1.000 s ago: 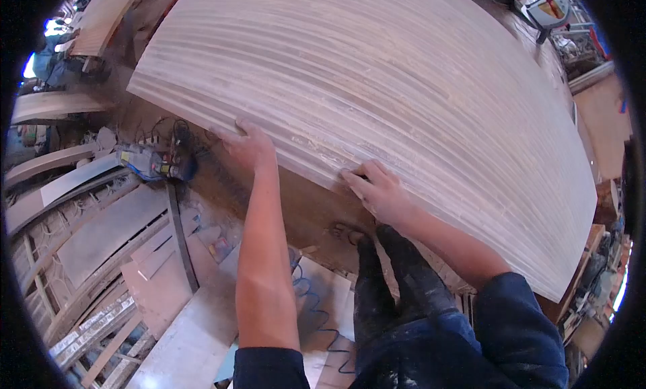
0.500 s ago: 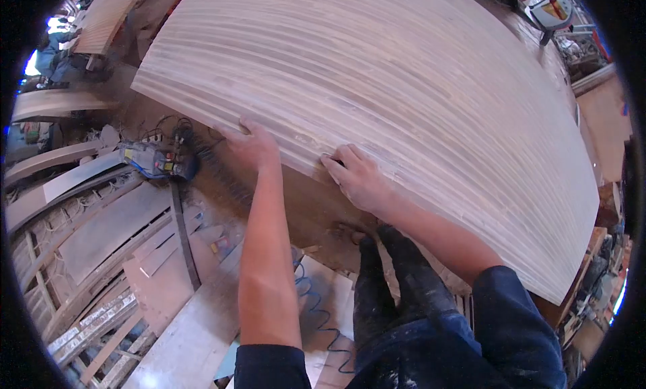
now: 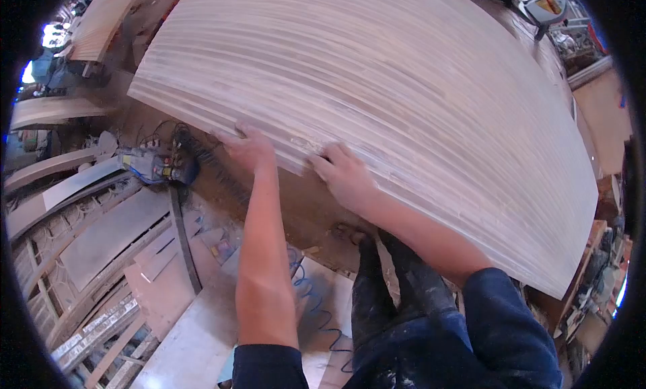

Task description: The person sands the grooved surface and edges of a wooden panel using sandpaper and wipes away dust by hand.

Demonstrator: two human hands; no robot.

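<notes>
A wide striped wooden panel (image 3: 377, 73) with a pale, dusty, grooved surface fills the upper middle of the head view. At its near edge rests my left hand (image 3: 250, 150), fingers apart, the thumb and fingertips on the border strip. To the right of it, my right hand (image 3: 346, 179) presses on the same edge with its fingers bent together. A small dark patch shows between its thumb and fingers; blur and the fingers hide what it is. Pale dust or shavings (image 3: 308, 145) lie on the panel beside the right fingertips.
A grey machine (image 3: 151, 166) with a coiled black hose stands on the left. Boards and curved wooden pieces (image 3: 111, 234) are stacked at lower left. A blue coiled hose (image 3: 313, 298) hangs near my legs. Another striped panel (image 3: 101, 26) and a person (image 3: 47, 66) are at upper left.
My right hand has slid a little to the left along the panel edge, closer to my left hand. My left hand stays at nearly the same place on the edge.
</notes>
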